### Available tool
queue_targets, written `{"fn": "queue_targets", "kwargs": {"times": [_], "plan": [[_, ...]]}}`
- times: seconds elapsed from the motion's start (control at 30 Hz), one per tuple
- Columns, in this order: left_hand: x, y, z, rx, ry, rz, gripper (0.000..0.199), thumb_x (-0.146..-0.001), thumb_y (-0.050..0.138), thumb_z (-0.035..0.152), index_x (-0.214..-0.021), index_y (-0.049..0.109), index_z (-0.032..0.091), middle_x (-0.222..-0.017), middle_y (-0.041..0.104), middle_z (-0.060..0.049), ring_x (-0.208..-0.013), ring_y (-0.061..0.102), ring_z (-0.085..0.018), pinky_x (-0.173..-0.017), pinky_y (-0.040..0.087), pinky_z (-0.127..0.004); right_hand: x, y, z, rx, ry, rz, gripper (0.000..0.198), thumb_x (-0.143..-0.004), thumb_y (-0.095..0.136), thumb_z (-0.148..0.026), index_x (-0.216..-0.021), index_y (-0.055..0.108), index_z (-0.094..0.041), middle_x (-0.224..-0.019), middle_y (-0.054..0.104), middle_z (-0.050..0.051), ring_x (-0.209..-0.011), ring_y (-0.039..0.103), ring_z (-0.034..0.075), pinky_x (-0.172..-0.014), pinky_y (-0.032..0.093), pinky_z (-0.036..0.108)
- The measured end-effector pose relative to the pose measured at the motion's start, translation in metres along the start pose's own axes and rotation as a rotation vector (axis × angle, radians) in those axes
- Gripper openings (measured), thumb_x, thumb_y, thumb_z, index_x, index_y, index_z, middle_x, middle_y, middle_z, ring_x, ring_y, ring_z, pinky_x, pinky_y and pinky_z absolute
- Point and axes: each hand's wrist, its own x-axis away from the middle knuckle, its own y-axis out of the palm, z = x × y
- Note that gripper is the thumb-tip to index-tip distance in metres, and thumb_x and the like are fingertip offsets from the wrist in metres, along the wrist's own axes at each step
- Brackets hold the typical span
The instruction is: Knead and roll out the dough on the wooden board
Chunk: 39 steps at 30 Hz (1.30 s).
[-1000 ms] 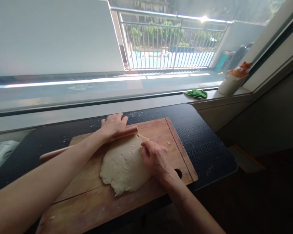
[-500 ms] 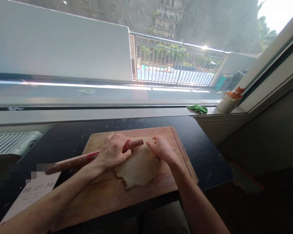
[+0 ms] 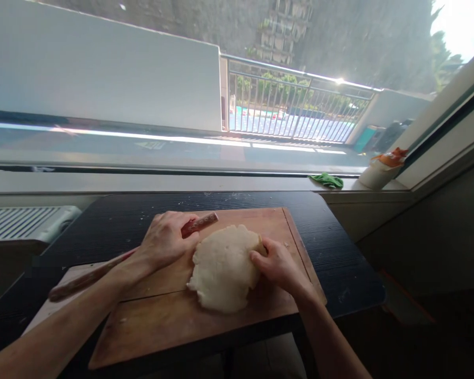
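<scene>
A pale, flattened sheet of dough [image 3: 224,271] with ragged edges lies on a wooden board [image 3: 161,321]. My left hand [image 3: 168,237] is closed around a reddish-brown wooden rolling pin [image 3: 203,225], left of the dough. The pin slants from the lower left up past my fingers, and my hand and forearm cover part of it. At the dough's right edge, my right hand [image 3: 278,263] pinches the rim between thumb and fingers. Those fingertips are partly hidden by the dough.
The board rests on a dark table [image 3: 347,268] with white specks near its far edge. Under the pin's near end lies a pale sheet [image 3: 43,310]. On the windowsill are a green cloth [image 3: 327,180] and a white container [image 3: 378,172] with something orange on top. A white radiator [image 3: 31,221] stands left.
My left hand has carried the rolling pin left, off the dough. My right hand has moved from the dough's far edge to its right edge, and more of the sheet shows.
</scene>
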Motion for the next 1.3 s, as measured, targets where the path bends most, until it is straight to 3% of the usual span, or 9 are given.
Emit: {"fn": "queue_targets", "kwargs": {"times": [0.1,0.2,0.37,0.47,0.63,0.83,0.97,1.1,1.3], "plan": [[-0.006,-0.003,0.016,0.007,0.014,-0.032,0.034,-0.075,0.048,0.036,-0.103,0.064,0.026,-0.099,0.068,-0.001,-0.093,0.058,-0.022,-0.084,0.04,-0.032,-0.001,-0.003,0.003,0.099,0.025,0.037,0.034,-0.084,0.052,-0.042,-0.106,0.06,-0.017,-0.076,0.065,0.003,-0.073,0.06,0.016,-0.062,0.039,0.024],[-0.005,0.004,0.036,0.015,0.048,-0.05,0.034,-0.075,0.048,0.036,-0.102,0.064,0.024,-0.099,0.067,-0.003,-0.095,0.057,-0.022,-0.085,0.04,-0.033,-0.011,0.006,-0.003,0.216,0.042,0.133,0.051,-0.088,0.047,-0.045,-0.13,0.046,-0.016,-0.083,0.068,0.006,-0.082,0.064,0.021,-0.069,0.041,0.028],[-0.006,0.031,0.055,-0.064,0.043,-0.076,0.042,-0.088,0.032,0.047,-0.108,0.061,0.024,-0.111,0.063,-0.006,-0.108,0.052,-0.024,-0.097,0.034,-0.039,-0.017,0.028,0.0,0.406,-0.005,0.193,0.038,-0.091,0.041,-0.034,-0.126,0.049,-0.021,-0.081,0.07,0.006,-0.075,0.066,0.021,-0.067,0.04,0.029],[-0.037,0.045,0.044,-0.145,-0.04,-0.088,0.051,-0.091,0.023,0.045,-0.125,0.051,0.019,-0.131,0.053,-0.008,-0.122,0.044,-0.025,-0.103,0.029,-0.042,-0.014,0.033,0.006,0.411,-0.028,0.224,0.036,-0.091,0.04,-0.031,-0.124,0.05,-0.021,-0.078,0.07,0.004,-0.071,0.066,0.019,-0.065,0.039,0.028],[-0.08,0.06,0.019,-0.123,-0.037,-0.302,0.06,-0.091,0.017,0.047,-0.137,0.042,0.016,-0.144,0.041,-0.011,-0.132,0.035,-0.028,-0.106,0.026,-0.049,-0.016,0.033,0.008,0.404,-0.032,0.244,0.033,-0.091,0.041,-0.03,-0.122,0.05,-0.024,-0.075,0.069,0.002,-0.068,0.066,0.018,-0.062,0.039,0.027],[-0.03,0.06,0.03,-0.1,0.222,-0.231,0.055,-0.091,0.021,0.045,-0.142,0.035,0.028,-0.149,0.036,0.0,-0.138,0.026,-0.022,-0.113,0.018,-0.041,-0.017,0.032,0.008,0.38,-0.034,0.212,0.03,-0.091,0.041,-0.031,-0.118,0.052,-0.024,-0.076,0.069,0.002,-0.069,0.065,0.017,-0.064,0.04,0.026],[-0.046,0.06,0.024,-0.115,0.149,-0.283,0.052,-0.092,0.02,0.047,-0.135,0.045,0.034,-0.147,0.038,0.001,-0.138,0.027,-0.025,-0.111,0.02,-0.044,-0.017,0.03,0.008,0.386,-0.046,0.193,0.032,-0.091,0.039,-0.031,-0.122,0.049,-0.025,-0.076,0.069,0.001,-0.067,0.065,0.017,-0.062,0.04,0.026],[-0.08,0.066,0.01,-0.184,0.053,-0.311,0.056,-0.093,0.016,0.044,-0.139,0.041,0.024,-0.147,0.037,-0.007,-0.137,0.027,-0.027,-0.109,0.019,-0.047,-0.016,0.03,0.009,0.376,-0.037,0.204,0.036,-0.09,0.041,-0.029,-0.125,0.048,-0.023,-0.076,0.069,0.003,-0.067,0.065,0.017,-0.061,0.039,0.025],[-0.036,0.051,0.043,-0.15,0.2,-0.229,0.055,-0.093,0.017,0.041,-0.143,0.033,0.025,-0.148,0.036,-0.003,-0.138,0.026,-0.023,-0.111,0.018,-0.045,-0.015,0.031,0.011,0.359,-0.047,0.234,0.035,-0.09,0.039,-0.028,-0.123,0.05,-0.024,-0.074,0.069,0.002,-0.066,0.065,0.017,-0.059,0.036,0.025]]}}
